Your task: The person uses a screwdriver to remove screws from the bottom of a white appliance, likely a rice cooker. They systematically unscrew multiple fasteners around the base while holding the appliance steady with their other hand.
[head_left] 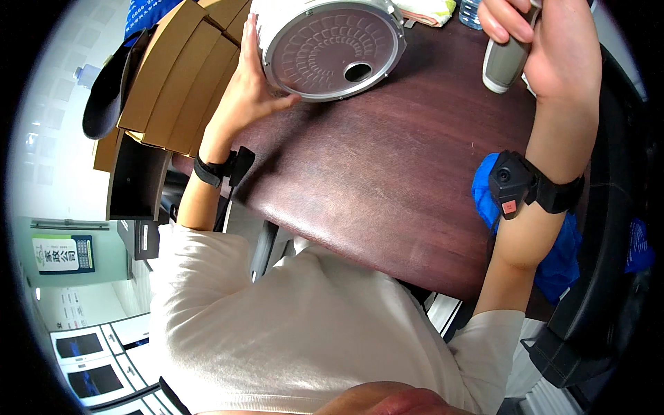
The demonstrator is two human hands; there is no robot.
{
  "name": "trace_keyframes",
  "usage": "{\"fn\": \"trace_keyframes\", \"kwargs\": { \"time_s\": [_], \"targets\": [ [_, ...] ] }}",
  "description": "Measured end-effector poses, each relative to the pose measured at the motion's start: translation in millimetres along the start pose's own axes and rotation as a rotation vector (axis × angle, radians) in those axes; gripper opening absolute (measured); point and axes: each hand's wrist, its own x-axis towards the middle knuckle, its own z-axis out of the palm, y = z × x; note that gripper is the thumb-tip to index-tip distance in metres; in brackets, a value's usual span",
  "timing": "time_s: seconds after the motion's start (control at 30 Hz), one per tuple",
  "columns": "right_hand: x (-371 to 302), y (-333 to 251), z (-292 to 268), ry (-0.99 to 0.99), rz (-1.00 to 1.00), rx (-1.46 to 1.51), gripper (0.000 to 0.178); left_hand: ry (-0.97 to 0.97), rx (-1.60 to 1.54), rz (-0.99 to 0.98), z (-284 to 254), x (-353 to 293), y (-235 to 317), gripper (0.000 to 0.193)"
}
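Note:
A round lid (325, 52), like a rice cooker's, stands tilted at the far side of the table, showing a silvery metal underside with a ring pattern and one dark round hole. My left hand (250, 90) grips its left side, fingers stretched up along the white outer wall and thumb along the lower rim. What lies behind the lid is hidden. At the far right my right hand (564, 52) is raised, its fingers wrapped around a grey handle with a white end (507, 63). The rest of this handheld tool runs out of the picture, so its kind is unclear.
The dark brown table (373, 187) has a curved near edge. Cardboard boxes (183, 83) are stacked at its left. A cloth (425, 10) and a clear plastic bottle (470, 12) sit at the far side. Blue fabric (557, 263) and a black chair (595, 290) are at the right.

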Motion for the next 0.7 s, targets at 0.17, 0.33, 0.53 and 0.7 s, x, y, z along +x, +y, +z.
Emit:
{"fn": "trace_keyframes", "kwargs": {
  "time_s": [0.17, 0.33, 0.53, 0.7],
  "targets": [
    [-8.9, -4.3, 13.6, 0.017, -0.092, -0.128, 0.056, 0.02, 0.007, -0.007, 2.6, -7.0, -2.5, 0.141],
    [-5.4, -2.5, 11.1, 0.003, -0.049, -0.108, 0.056, -0.052, 0.015, -0.056, -5.0, -5.7, 1.8, 0.14],
    [-4.8, 3.2, 10.6, 0.023, -0.08, -0.079, 0.055, -0.066, -0.023, -0.114, -4.3, -4.1, 4.7, 0.136],
    [-3.3, 4.9, 9.1, 0.009, -0.068, -0.074, 0.056, -0.1, -0.026, -0.147, -14.2, -3.0, 13.1, 0.132]
  ]
}}
